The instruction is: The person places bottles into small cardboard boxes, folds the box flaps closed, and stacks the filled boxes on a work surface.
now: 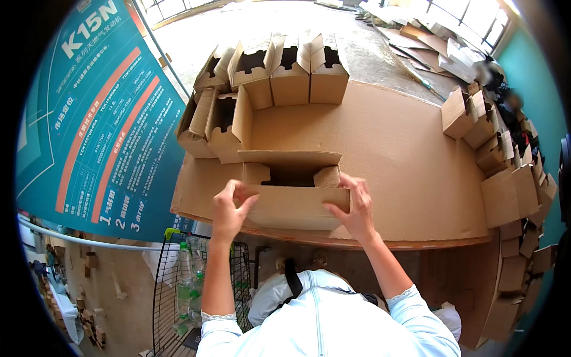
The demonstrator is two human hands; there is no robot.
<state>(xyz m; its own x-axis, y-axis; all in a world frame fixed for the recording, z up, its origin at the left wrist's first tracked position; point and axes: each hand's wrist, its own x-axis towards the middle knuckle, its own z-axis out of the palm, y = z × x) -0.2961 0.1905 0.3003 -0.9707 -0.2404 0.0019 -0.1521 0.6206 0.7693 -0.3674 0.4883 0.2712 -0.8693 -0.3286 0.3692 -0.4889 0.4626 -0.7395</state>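
A long brown cardboard box [291, 202] stands at the table's near edge, its top open and a tall back flap raised. Small side flaps fold inward at both ends of its dark opening. My left hand [232, 205] grips the left end, fingers curled and thumb toward the front panel. At the right end, my right hand [355, 208] holds the box with its thumb on the front panel and its fingers over the corner. What lies inside the box is too dark to make out.
Several similar open boxes [329, 86] stand along the table's far left side. A cardboard sheet [410, 160] covers the table. More boxes [493, 134] are piled at the right. A wire basket [169, 285] with plastic bottles stands lower left, beside a teal printed banner [95, 131].
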